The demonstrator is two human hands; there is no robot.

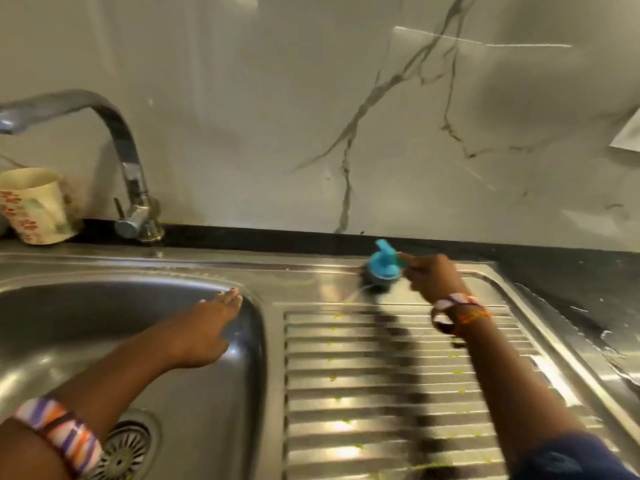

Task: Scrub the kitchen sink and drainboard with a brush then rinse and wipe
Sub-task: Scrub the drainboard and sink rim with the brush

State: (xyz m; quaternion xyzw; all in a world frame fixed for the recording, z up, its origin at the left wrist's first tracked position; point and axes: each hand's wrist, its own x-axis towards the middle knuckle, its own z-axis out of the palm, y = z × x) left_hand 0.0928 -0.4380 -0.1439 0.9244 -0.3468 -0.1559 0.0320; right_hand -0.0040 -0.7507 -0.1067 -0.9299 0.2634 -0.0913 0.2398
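the right hand (433, 278) grips the blue scrub brush (382, 266) with fingers curled round its handle, bristles down on the flat top strip of the drainboard (391, 368), just beyond the ridges; held low so pressure goes straight into the steel. the brush sits just left of those fingers, near the black counter edge. the right arm reaches far forward, wrist bent down. the left hand (211, 323) lies released, fingers straight, on the sink basin (69, 317) rim, likely bracing the reach. green specks dot the ridges nearer than the fingers, so scrubbing looks unfinished.
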